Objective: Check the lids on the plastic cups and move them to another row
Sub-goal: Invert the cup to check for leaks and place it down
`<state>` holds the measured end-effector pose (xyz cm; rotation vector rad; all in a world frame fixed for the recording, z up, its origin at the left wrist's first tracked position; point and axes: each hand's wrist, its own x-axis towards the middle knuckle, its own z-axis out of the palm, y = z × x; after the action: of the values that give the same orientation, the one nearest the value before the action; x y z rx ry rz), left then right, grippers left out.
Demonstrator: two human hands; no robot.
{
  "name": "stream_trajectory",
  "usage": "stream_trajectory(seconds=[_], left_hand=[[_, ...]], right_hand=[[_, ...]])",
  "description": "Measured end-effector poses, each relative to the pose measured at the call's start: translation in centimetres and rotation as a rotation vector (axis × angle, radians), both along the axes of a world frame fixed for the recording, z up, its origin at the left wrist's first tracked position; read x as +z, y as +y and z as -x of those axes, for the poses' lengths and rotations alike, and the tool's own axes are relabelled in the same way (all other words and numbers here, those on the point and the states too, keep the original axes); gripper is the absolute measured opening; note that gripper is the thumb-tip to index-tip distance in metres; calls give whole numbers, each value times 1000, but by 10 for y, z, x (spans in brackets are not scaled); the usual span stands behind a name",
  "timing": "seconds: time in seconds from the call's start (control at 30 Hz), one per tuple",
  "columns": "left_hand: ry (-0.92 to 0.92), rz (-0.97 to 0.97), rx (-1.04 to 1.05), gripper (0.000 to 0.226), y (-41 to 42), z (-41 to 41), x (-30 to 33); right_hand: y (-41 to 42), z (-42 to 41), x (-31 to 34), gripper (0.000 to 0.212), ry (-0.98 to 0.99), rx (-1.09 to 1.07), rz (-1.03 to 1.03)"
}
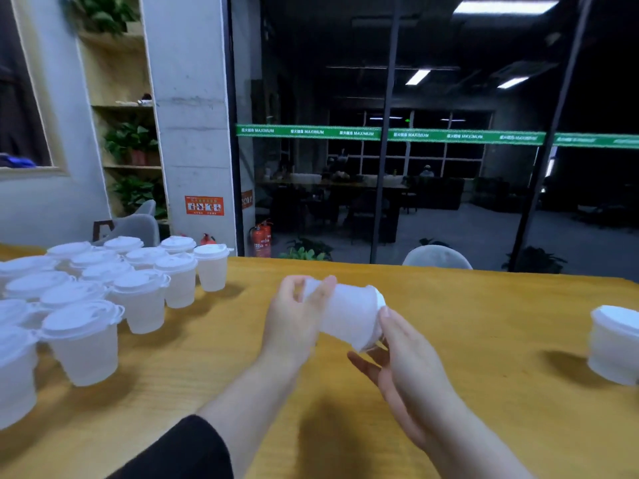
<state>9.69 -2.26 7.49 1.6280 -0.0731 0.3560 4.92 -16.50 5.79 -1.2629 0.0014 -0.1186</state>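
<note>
Two hands are on one translucent plastic cup (349, 314), which you hold on its side in the air above the wooden table (484, 340). Your left hand (294, 319) is curled round the cup's base end, thumb and fingers wrapped about the wall. Your right hand (404, 361) meets the other end: the thumb presses against the rim beside the white lid (379, 298), while the fingers reach under the cup, only slightly bent. The lid faces away from you and to the right, and whether it is fully seated cannot be told from here. A dark sleeve (186, 451) covers your left forearm; the right forearm is bare.

Taking the held cup as the landmark, a crowd of lidded cups (103, 292) stands upright well to its left, packed in close rows and reaching to the table's far-left edge. Well to its right, at the edge of view, one more lidded cup (613, 344) stands alone on the table. Beyond the held cup, past the table's far edge, the rounded back of a grey chair (437, 258) shows. Further back and left of the cup stand red fire extinguishers (261, 238) at the foot of a white pillar (190, 115).
</note>
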Motion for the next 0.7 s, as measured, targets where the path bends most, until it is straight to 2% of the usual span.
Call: stream_trajectory(seconds=[0.07,0.13,0.27,0.43,0.7], left_hand=[[-131,-269,-10,51,0,6,35],[-226,-533,-59,46,-6,17,71],[-282,-1018,-152,37,-31,47,127],[-284,-1185,-225,41,-54,65,143],[-300,-1187,-242,41,-73,88,142]], right_hand=[[-3,12,12,35,36,36,-241],[-7,25,23,43,90,86,-457],[-9,53,28,53,129,211,-732],[-15,81,20,55,130,242,-790],[-37,102,17,56,120,243,-794]])
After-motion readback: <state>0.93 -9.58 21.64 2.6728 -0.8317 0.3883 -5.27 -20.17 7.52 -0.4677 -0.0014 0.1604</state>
